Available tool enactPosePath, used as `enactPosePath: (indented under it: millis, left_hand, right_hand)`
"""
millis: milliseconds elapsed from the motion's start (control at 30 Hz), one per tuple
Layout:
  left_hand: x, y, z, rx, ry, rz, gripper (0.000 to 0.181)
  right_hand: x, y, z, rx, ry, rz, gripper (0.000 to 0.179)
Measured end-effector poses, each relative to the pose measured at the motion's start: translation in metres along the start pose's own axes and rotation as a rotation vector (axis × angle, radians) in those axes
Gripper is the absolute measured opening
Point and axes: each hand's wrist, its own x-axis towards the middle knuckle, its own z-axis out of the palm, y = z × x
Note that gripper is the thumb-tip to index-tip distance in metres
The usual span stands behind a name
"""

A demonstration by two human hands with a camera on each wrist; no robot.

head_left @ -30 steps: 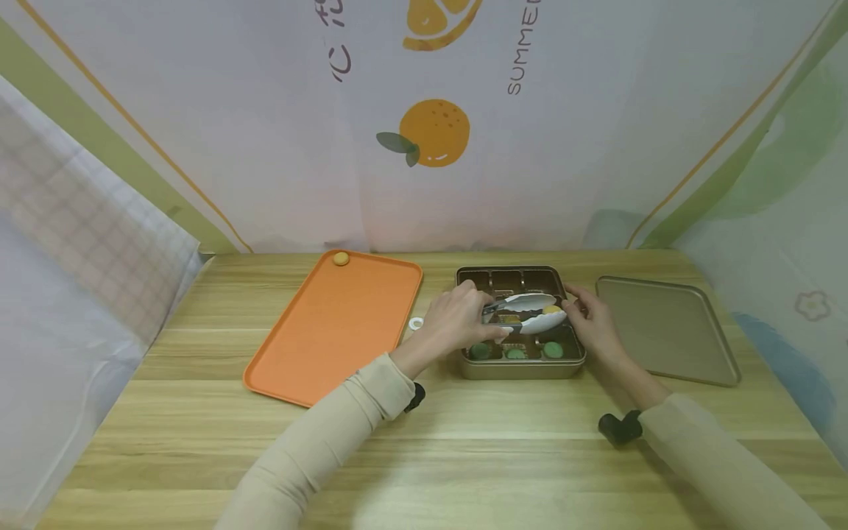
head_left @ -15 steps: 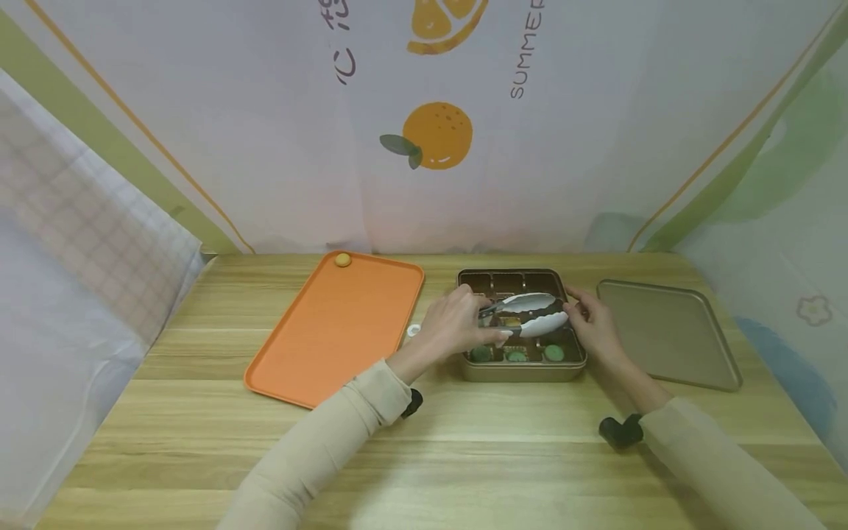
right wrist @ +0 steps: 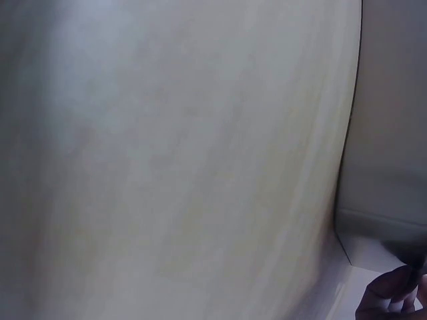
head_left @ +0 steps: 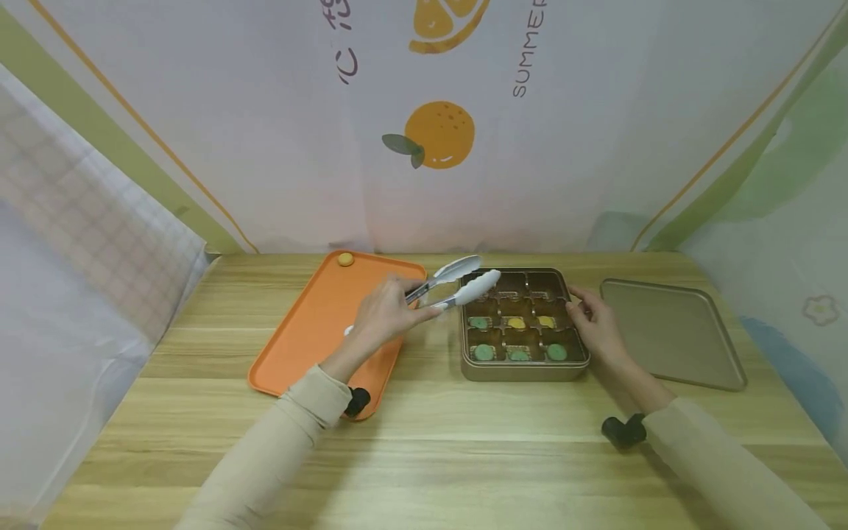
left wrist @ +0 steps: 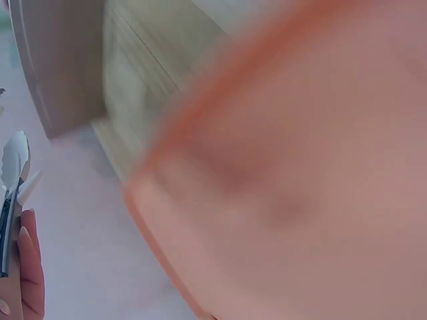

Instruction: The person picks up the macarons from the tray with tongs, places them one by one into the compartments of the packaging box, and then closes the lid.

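Pale wood-grain table [head_left: 464, 456] nearest. Square bronze metal box [head_left: 523, 373] on it: three round green pieces [head_left: 484, 353] in the front compartments, a green one and two round yellow pieces [head_left: 516, 323] in the middle row. Right hand [head_left: 599, 324] bent at the box's right rim, holding it by thumb and fingers. Left hand [head_left: 384, 313], over the rectangular orange tray [head_left: 311, 338], grips silver-and-white tongs [head_left: 475, 287], tips parted above the box's far-left corner. Single round yellow-brown piece [head_left: 345, 259] at the tray's far-left corner
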Motion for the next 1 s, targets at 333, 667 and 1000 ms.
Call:
enactPosePath:
  millis: [333,667,1000]
  left_hand:
    - [-0.013,-0.080,-0.042,0.055,0.083,-0.093,0.050]
    - [-0.023,-0.134,-0.069,0.132,0.174,-0.168,0.046]
    - [-0.018,-0.148,-0.076,0.183,0.180,-0.286,0.042]
  right_hand:
    - [-0.001,-0.003,-0.001,-0.021,0.003,-0.002,0.037]
    - [-0.001,-0.003,-0.001,-0.009,0.005,-0.005,0.036]
    - [-0.001,-0.004,-0.001,-0.002,0.006,0.007,0.036]
